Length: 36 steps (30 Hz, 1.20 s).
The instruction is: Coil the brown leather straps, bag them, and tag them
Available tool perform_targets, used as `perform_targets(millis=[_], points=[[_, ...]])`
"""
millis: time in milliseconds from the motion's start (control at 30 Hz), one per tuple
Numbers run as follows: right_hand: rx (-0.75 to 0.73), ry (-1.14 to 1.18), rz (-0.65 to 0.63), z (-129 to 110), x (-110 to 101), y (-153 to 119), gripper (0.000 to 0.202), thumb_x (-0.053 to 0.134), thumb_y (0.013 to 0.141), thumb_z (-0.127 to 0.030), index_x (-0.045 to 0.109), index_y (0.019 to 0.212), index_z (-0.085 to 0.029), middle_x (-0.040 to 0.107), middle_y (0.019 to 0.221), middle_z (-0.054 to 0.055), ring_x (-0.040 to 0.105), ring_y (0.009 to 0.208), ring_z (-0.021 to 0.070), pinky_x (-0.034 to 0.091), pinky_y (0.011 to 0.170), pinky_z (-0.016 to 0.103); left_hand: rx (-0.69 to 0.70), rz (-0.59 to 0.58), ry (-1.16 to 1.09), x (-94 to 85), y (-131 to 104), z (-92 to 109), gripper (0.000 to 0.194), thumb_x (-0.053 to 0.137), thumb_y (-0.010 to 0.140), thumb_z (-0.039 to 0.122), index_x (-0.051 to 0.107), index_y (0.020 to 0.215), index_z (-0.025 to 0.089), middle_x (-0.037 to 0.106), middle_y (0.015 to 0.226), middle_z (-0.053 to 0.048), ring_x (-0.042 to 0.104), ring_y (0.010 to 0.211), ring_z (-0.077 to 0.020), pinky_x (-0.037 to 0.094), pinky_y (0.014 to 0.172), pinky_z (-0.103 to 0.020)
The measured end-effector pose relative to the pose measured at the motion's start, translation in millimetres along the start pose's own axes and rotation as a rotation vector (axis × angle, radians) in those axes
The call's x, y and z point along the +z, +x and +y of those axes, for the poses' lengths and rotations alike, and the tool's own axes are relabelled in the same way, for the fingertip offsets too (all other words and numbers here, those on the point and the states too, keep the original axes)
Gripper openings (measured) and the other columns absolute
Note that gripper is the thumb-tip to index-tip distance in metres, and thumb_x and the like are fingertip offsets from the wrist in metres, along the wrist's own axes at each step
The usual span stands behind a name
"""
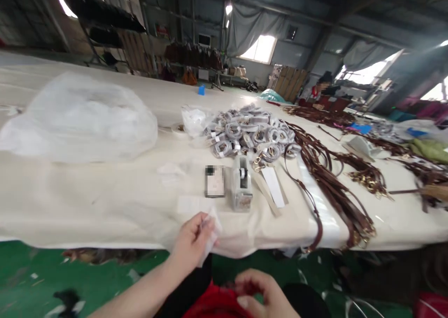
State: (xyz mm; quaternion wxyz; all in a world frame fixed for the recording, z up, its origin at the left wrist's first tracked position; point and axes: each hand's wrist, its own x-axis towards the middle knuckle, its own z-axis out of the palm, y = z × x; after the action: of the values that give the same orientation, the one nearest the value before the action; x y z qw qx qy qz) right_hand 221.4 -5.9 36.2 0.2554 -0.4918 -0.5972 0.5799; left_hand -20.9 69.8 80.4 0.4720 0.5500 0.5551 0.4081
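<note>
My left hand is closed, thumb against fingers, on a thin white translucent sheet at the table's front edge. Lower down, in front of the red cloth at my lap, my right hand is slightly blurred. Its fingers are loosely curled with the thumb apart, and nothing shows between them. A tape dispenser stands on the table beyond my left hand. Left of it lies a phone-like rectangle, partly pixelated. Flat white slips lie on the cloth nearby.
Behind the dispenser rises a pile of coiled grey straps. Brown straps with gold clasps spread to the right, beside pale strips. A large clear plastic bag sits on the left. Another person is at the far right.
</note>
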Motion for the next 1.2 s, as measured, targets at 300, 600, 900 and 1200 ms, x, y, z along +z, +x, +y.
perform_targets(millis=[300,600,900,1200], points=[[-0.118,0.059,-0.045,-28,7,-4,0.049,0.077,0.079,-0.046,0.070,0.120,-0.021,0.064,0.128,0.014,0.055,0.123,0.0349,0.040,0.108,0.049,-0.323,-0.201,-0.675,86.5,-48,-6,0.042,0.075,0.077,0.052,0.064,0.097,0.017,0.074,0.090,-0.007,0.070,0.088,-0.0236,0.053,0.080,-0.032],[-0.096,-0.101,0.143,1,11,3,0.029,0.063,0.089,-0.041,0.069,0.074,-0.017,0.068,0.073,0.004,0.060,0.073,0.0207,0.048,0.075,0.032,-0.444,-0.371,-0.911,81.3,-27,10,0.042,0.092,0.055,0.025,0.070,0.088,0.011,0.074,0.080,-0.008,0.068,0.073,-0.0180,0.051,0.069,-0.025],[-0.070,-0.447,0.089,35,-14,1,0.016,0.060,0.083,-0.017,0.070,0.070,-0.020,0.070,0.094,0.007,0.063,0.092,0.0236,0.047,0.084,0.032,-0.286,-0.364,-1.005,32.1,8,38,0.069,0.091,0.058,0.017,0.065,0.121,0.014,0.075,0.094,-0.006,0.068,0.079,-0.0160,0.048,0.075,-0.025],[-0.049,-0.227,0.109,29,-30,-11,0.029,0.065,0.080,-0.022,0.072,0.108,-0.022,0.071,0.115,0.011,0.062,0.111,0.0291,0.044,0.101,0.040,-0.136,-0.267,-0.660,54.3,1,23,0.064,0.086,0.064,0.021,0.057,0.122,0.020,0.067,0.086,0.001,0.063,0.071,-0.0119,0.047,0.070,-0.025]])
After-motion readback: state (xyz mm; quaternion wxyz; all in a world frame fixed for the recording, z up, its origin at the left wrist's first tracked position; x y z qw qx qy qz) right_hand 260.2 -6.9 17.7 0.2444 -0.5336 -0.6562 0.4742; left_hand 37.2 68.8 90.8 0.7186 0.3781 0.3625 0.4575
